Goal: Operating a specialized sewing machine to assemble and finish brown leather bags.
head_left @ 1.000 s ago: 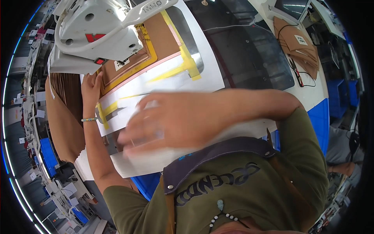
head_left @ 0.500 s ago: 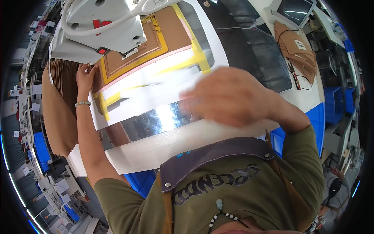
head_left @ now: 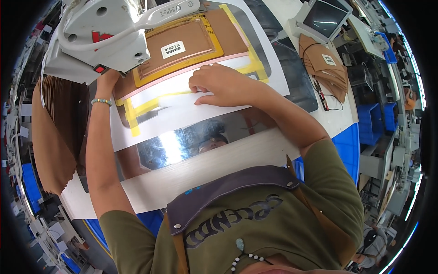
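My left hand (head_left: 108, 80) reaches to the left edge of a brown panel (head_left: 230, 34); the machine head (head_left: 98, 39) hides its fingers. A yellow-edged frame (head_left: 214, 43) lies on the panel, around a brown inner piece (head_left: 194, 39) with a white label (head_left: 173, 49). My right hand (head_left: 221, 84) is over the white sheet (head_left: 182, 114) below the panel, fingers loosely curled and thumb apart from them. No held thing shows in it. Yellow tape strips (head_left: 132, 121) and a pink strip (head_left: 159, 84) border the panel's near side.
A shiny metal plate (head_left: 187, 141) lies at the table's near edge (head_left: 219, 166). Brown sheets (head_left: 54, 137) hang at the left. On the right are stacked brown pieces (head_left: 321, 68), a red-and-black tool (head_left: 323, 98), a monitor (head_left: 324, 20) and blue bins (head_left: 346, 146).
My right hand, blurred before, has moved left and farther over the white sheet. My left hand has slipped farther behind the machine head. The view has shifted, showing more of the label.
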`<control>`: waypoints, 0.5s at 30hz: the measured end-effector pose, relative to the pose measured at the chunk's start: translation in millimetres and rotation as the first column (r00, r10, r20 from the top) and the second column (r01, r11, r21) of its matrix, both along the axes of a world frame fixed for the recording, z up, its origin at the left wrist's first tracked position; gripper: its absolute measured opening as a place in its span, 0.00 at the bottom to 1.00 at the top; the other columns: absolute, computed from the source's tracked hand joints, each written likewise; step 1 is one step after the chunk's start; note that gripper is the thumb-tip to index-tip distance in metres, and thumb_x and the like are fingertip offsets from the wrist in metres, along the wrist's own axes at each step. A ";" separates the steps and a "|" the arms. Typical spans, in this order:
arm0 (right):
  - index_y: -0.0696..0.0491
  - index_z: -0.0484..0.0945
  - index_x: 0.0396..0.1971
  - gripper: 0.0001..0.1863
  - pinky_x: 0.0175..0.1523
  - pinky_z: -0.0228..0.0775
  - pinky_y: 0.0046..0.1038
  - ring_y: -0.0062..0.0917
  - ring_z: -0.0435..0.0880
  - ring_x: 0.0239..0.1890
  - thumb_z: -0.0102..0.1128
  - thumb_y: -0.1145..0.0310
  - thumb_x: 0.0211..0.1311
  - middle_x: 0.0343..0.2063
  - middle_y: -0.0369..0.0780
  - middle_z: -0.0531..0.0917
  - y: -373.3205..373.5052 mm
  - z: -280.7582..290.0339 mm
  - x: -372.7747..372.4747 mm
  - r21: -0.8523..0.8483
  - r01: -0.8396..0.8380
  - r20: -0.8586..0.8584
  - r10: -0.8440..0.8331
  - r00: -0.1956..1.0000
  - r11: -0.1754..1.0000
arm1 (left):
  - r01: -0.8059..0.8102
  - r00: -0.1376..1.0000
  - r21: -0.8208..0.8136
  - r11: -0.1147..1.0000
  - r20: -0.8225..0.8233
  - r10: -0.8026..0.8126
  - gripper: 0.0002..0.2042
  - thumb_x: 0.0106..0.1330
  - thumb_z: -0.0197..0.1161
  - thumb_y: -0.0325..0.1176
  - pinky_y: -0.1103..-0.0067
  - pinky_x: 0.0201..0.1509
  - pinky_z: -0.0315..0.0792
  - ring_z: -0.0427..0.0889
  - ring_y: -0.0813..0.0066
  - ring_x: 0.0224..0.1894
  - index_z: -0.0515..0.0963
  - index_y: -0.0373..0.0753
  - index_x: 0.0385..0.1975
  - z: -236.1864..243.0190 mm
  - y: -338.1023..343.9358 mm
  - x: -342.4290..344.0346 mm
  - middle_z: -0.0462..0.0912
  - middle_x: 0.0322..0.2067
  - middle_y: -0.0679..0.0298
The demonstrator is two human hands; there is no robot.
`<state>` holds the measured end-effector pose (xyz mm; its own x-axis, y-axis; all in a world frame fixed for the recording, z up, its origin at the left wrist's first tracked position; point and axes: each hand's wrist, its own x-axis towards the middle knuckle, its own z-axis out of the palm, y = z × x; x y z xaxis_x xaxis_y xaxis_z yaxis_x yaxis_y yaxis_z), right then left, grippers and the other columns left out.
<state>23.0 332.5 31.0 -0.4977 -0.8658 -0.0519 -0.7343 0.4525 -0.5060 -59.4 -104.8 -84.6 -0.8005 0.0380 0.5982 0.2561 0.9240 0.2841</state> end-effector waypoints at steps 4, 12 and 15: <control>0.53 0.80 0.42 0.16 0.50 0.70 0.35 0.34 0.79 0.43 0.72 0.58 0.63 0.36 0.39 0.80 14.1 1.4 -6.5 -0.073 0.012 0.025 -0.011 1.000 0.997 | -0.061 0.998 -0.199 0.978 0.009 0.064 0.19 0.62 0.73 0.45 0.63 0.56 0.78 0.85 0.53 0.53 0.85 0.40 0.48 -22.3 25.7 -8.0 0.89 0.48 0.57; 0.53 0.80 0.42 0.17 0.52 0.71 0.35 0.35 0.79 0.43 0.73 0.58 0.61 0.38 0.39 0.80 12.8 -9.2 -8.8 -0.101 -0.056 0.059 0.062 0.996 0.993 | -0.051 0.996 -0.223 0.973 -0.084 0.033 0.17 0.62 0.71 0.44 0.59 0.57 0.77 0.85 0.51 0.53 0.85 0.42 0.47 -21.6 38.7 -2.2 0.88 0.48 0.56; 0.53 0.80 0.44 0.17 0.53 0.71 0.35 0.35 0.79 0.45 0.73 0.59 0.62 0.40 0.40 0.81 9.3 -17.4 -10.8 -0.220 -0.044 -0.059 0.032 0.998 0.975 | -0.093 0.968 -0.310 0.946 -0.251 0.013 0.19 0.63 0.69 0.44 0.56 0.59 0.74 0.83 0.48 0.56 0.84 0.41 0.50 -1.3 40.4 0.0 0.87 0.49 0.52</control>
